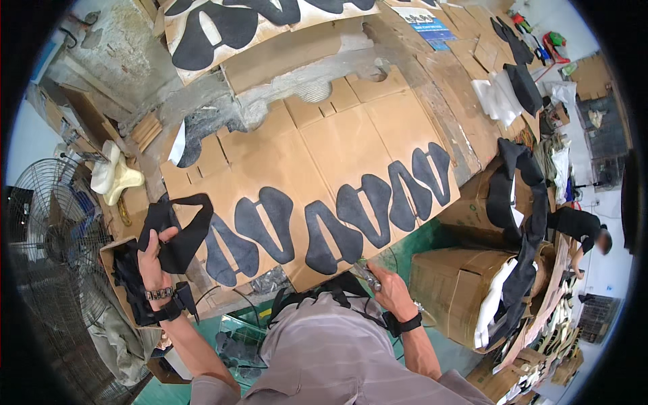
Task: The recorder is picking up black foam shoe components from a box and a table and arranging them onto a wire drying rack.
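Note:
My left hand (155, 262) is closed on a black fabric cut-out (191, 244), which it holds at the left end of the cardboard sheet (317, 152), above an open box (110, 266) of black pieces. In my right hand (393, 291), close to my waist at the sheet's near edge, is a silver metal spray gun (368, 275). Along the near half of the sheet lie several dark grey V-shaped fabric pieces (273, 226) in a row. One of these pieces (324, 236) lies just beyond the spray gun.
More black cut-outs (216, 34) lie on another board at the far side. A wire fan (57, 223) and a cream moulded form (116, 174) stand left. Large cartons (452, 290) with black fabric strips (523, 202) stand right. Another person (579, 229) is at the far right.

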Demonstrator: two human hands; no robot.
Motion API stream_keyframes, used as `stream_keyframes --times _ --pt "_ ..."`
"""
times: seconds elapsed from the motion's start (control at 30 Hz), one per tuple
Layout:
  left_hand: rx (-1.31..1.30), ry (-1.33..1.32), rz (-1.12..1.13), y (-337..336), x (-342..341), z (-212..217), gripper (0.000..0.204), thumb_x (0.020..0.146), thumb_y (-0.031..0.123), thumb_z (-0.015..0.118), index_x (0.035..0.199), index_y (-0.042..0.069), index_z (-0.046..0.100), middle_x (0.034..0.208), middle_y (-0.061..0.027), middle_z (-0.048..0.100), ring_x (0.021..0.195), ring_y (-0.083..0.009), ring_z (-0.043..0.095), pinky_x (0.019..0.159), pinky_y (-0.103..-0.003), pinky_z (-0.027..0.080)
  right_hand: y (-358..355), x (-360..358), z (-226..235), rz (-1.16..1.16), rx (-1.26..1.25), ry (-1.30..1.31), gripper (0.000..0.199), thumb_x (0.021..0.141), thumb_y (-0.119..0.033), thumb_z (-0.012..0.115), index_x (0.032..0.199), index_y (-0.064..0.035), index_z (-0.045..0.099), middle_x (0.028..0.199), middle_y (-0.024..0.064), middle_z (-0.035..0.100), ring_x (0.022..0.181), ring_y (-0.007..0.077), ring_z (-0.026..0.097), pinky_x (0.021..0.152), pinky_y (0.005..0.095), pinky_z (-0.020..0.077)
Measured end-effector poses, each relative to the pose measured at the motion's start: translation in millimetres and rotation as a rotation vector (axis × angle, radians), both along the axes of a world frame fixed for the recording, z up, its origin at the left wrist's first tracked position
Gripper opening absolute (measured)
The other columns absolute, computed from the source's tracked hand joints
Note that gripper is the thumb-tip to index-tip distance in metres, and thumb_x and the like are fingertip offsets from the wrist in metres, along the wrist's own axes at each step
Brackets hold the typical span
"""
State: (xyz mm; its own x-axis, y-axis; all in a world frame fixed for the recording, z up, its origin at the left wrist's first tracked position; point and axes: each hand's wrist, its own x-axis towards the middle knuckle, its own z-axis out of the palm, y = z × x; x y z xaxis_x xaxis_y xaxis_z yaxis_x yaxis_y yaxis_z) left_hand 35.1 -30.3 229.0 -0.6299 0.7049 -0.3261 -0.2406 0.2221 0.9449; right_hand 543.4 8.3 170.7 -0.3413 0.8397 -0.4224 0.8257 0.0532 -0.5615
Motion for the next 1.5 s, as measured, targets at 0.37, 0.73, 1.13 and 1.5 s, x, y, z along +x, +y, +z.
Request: stream_keyframes --times 0.37,0.73,1.13,1.5 --pt "0.06 -0.012 0.093 -9 -5 -17 0.032 0.104 0.023 0.056 0.116 -0.006 0.064 0.097 -0.0168 0.075 0.083 -0.0197 0.07 0.075 -0.031 0.056 -7 3 -17 0.042 0.058 0.023 0.065 0.07 0.006 0.058 0.134 -0.005 0.058 0.107 0.026 0.068 0.097 0.0462 0.065 0.083 0.0516 0.0526" --pt "-0.046 0.114 0.026 -11 -2 -13 0.031 0.101 0.024 0.063 0.091 -0.003 0.075 0.085 -0.0059 0.074 0.077 -0.0139 0.064 0.075 -0.029 0.048 -6 4 -16 0.025 0.012 0.017 0.051 0.079 0.003 0.061 0.129 -0.0008 0.062 0.115 0.0268 0.066 0.105 0.0448 0.063 0.089 0.0471 0.0509" --pt "-0.113 0.102 0.092 -28 -4 -24 0.029 0.102 0.026 0.061 0.1 0.0 0.071 0.084 -0.0087 0.073 0.079 -0.0164 0.068 0.077 -0.03 0.053 -3 -5 -12 0.044 -0.029 -0.014 0.054 0.077 0.003 0.065 0.131 0.0 0.062 0.118 0.0279 0.066 0.11 0.0445 0.063 0.094 0.0444 0.0508" --pt "0.011 0.137 0.091 -46 -6 -30 0.032 0.102 0.027 0.062 0.093 -0.002 0.07 0.079 -0.0106 0.072 0.077 -0.0197 0.07 0.077 -0.033 0.055 -4 -1 -20 0.039 -0.035 0.01 0.054 0.075 0.003 0.069 0.129 0.0011 0.062 0.116 0.0281 0.067 0.109 0.0442 0.064 0.094 0.0441 0.051"
